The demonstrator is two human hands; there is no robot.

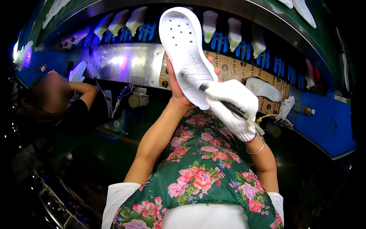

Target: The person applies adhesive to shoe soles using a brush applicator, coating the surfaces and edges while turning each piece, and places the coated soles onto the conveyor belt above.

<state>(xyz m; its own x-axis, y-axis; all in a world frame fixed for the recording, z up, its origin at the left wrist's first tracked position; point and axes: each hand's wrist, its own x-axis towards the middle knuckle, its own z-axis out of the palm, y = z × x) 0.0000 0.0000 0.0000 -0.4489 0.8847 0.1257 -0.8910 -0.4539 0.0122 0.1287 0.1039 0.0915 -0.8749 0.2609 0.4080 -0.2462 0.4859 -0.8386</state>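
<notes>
Fingers of our bare left hand (176, 89) clasp the white shoe sole (187, 53) from behind, tilting it toward eleven o'clock. At four o'clock from the sole, our gloved right hand (233, 108) is clenched round a dark brush (225, 102), its tip touching the sole's heel.

Matt white foam sole (187, 49), knitted cloth glove (232, 107)

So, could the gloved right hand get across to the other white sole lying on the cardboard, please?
Probably yes. The right hand is just left of the white sole on the cardboard, with nothing between them. But it is gripping a dark tool, so it could only touch the sole, not grasp it.
</notes>
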